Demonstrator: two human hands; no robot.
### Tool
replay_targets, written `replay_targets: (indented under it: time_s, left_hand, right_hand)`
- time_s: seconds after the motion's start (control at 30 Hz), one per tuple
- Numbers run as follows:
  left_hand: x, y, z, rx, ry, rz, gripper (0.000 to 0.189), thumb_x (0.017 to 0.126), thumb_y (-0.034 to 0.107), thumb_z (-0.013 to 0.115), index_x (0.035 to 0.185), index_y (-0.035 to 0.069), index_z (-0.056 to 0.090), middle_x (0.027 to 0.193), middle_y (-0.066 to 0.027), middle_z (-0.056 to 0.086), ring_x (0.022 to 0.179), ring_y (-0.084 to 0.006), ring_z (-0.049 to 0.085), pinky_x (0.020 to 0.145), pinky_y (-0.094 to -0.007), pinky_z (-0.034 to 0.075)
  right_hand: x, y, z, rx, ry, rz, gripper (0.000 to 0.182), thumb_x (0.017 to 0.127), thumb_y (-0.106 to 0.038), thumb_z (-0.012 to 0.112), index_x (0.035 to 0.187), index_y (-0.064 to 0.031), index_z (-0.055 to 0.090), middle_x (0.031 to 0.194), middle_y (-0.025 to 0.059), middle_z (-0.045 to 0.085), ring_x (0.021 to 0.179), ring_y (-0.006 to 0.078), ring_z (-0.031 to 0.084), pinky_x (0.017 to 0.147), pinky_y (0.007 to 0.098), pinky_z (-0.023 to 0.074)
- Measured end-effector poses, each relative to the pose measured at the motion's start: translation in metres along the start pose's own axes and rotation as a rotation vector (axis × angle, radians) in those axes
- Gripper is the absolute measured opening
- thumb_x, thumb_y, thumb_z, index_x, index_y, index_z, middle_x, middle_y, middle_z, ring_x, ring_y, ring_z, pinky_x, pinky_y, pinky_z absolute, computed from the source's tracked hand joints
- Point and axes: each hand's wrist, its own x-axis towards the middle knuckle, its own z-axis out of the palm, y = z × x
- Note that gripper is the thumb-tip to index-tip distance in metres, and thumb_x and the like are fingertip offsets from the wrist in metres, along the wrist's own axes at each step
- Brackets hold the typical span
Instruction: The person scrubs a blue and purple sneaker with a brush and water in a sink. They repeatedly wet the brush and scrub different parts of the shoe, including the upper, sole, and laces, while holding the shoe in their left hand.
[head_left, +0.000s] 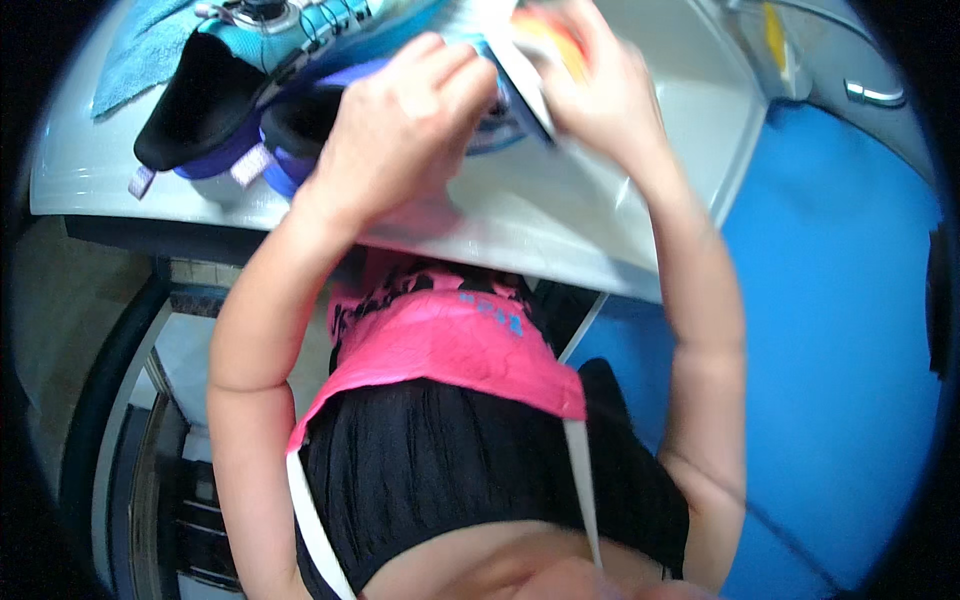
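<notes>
My left hand (416, 112) is curled over a bluish, partly see-through item (495, 135); whether its fingers hold this item is hidden. Blurred by motion, my right hand (600, 82) grips an orange-and-white object (555, 41). A white strip with a dark edge (525, 82) slants between the hands. Left of my left hand lie purple items with black-lined openings (202, 112) and pale fabric tabs, like footwear. Behind them is a teal item with cords and a round metal part (259, 19).
A light blue towel (139, 67) lies at the upper left on the glossy white surface (555, 225), whose raised rim runs close to my body. A yellow item (776, 37) and a chrome fitting (874, 94) are at the upper right. The floor (840, 300) is blue.
</notes>
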Motion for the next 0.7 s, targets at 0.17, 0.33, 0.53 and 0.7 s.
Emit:
replay_targets:
  time_s: [0.17, 0.33, 0.53, 0.7]
  left_hand:
    - [-0.004, -0.003, 0.000, 0.004, -0.010, -0.002, 0.016, 0.073, 0.007, 0.069, 0.082, 0.007, 0.056, 0.078, -0.0070, 0.053, 0.075, -0.0267, 0.055, 0.064, -0.0357, 0.049]
    - [-0.003, 0.000, -0.004, 0.036, -0.043, 0.006, 0.014, 0.073, 0.006, 0.068, 0.083, 0.007, 0.057, 0.080, -0.0070, 0.054, 0.076, -0.0273, 0.056, 0.065, -0.0359, 0.049]
    - [0.001, -0.005, -0.007, 0.056, -0.049, 0.015, 0.014, 0.074, 0.007, 0.067, 0.082, 0.008, 0.056, 0.080, -0.0062, 0.054, 0.076, -0.0260, 0.056, 0.063, -0.0351, 0.049]
    - [0.001, -0.008, -0.008, 0.057, -0.115, 0.005, 0.014, 0.074, 0.006, 0.070, 0.083, 0.007, 0.060, 0.081, -0.0065, 0.056, 0.075, -0.0256, 0.057, 0.064, -0.0346, 0.050]
  right_hand:
    - [-0.024, 0.045, 0.024, -0.057, 0.168, 0.025, 0.038, 0.077, -0.027, 0.062, 0.112, -0.0112, 0.061, 0.095, 0.0222, 0.068, 0.090, 0.0404, 0.066, 0.078, 0.0453, 0.0531]
    - [0.015, 0.023, 0.021, -0.133, 0.015, 0.122, 0.034, 0.081, -0.023, 0.063, 0.111, -0.0095, 0.056, 0.098, 0.0225, 0.067, 0.094, 0.0401, 0.065, 0.080, 0.0430, 0.0524]
    - [-0.046, 0.053, 0.018, -0.033, 0.114, -0.029, 0.035, 0.083, -0.030, 0.062, 0.113, -0.0142, 0.052, 0.092, 0.0205, 0.069, 0.089, 0.0412, 0.066, 0.075, 0.0476, 0.0539]
    - [0.038, 0.016, 0.037, -0.165, 0.140, -0.167, 0.026, 0.088, -0.031, 0.057, 0.100, -0.0091, 0.064, 0.090, 0.0216, 0.065, 0.079, 0.0408, 0.064, 0.069, 0.0454, 0.0516]
